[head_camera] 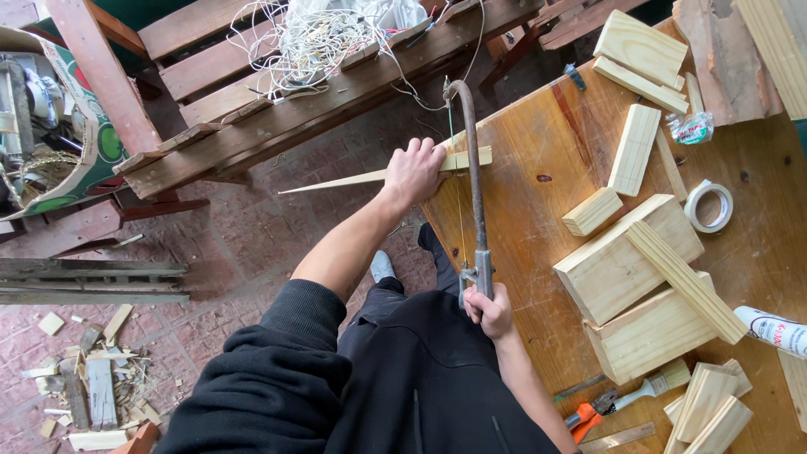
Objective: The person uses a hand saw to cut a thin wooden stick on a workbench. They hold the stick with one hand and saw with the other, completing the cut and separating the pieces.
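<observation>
My left hand (414, 171) grips a thin, pointed wooden strip (336, 180) and presses it against the left edge of the wooden table (538, 151); the strip's tapered end sticks out over the brick floor. My right hand (487, 309) holds the handle of a rusty hacksaw (472, 160). The saw's frame arches from my right hand up past the strip, and its thin blade crosses the strip beside my left hand.
Several pale wood blocks (626, 256) lie on the table with a tape roll (709, 206), a tube (773, 329), a brush (651, 385) and orange-handled pliers (588, 412). A bench with tangled wire (307, 42) stands beyond. Wood scraps (97, 378) litter the floor at left.
</observation>
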